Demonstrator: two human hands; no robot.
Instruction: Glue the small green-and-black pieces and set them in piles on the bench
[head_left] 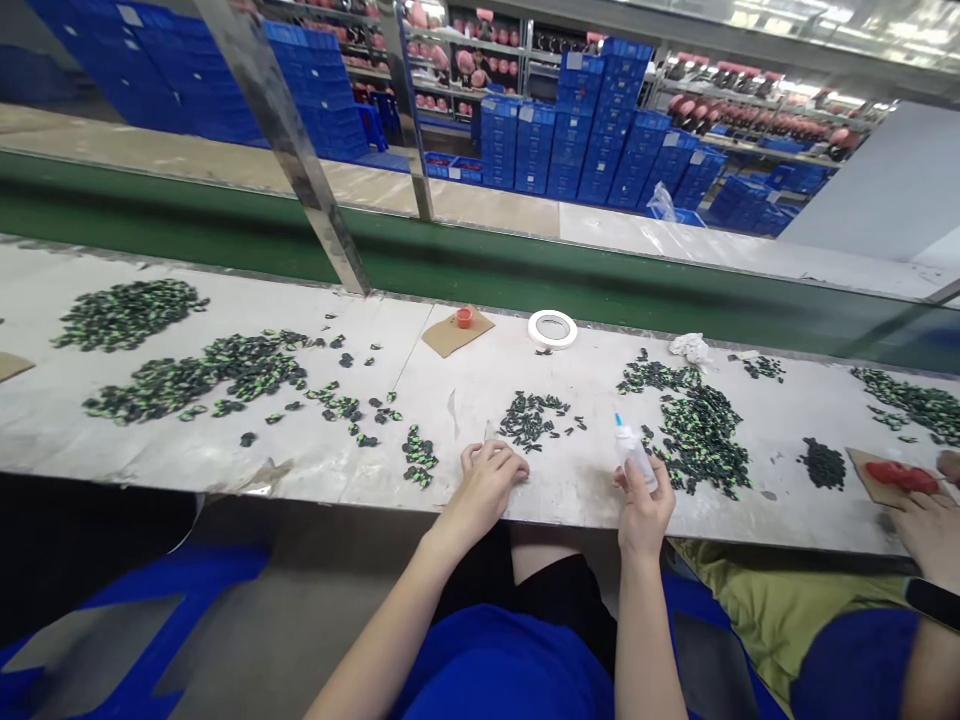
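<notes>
My right hand (643,505) is wrapped round a small white squeeze bottle (634,452) with a blue nozzle, held upright at the bench's near edge. My left hand (489,476) rests on the bench with its fingers curled together; what they hold, if anything, is hidden. Just beyond it lies a small heap of black-and-green parts (534,417). A larger heap of the same parts (701,435) lies to the right of the bottle.
More heaps of parts (191,378) spread over the left of the white bench (495,385). A tape roll (552,329) and a cardboard scrap with a red cap (464,318) sit at the back. Another person's hand (930,525) works at the right.
</notes>
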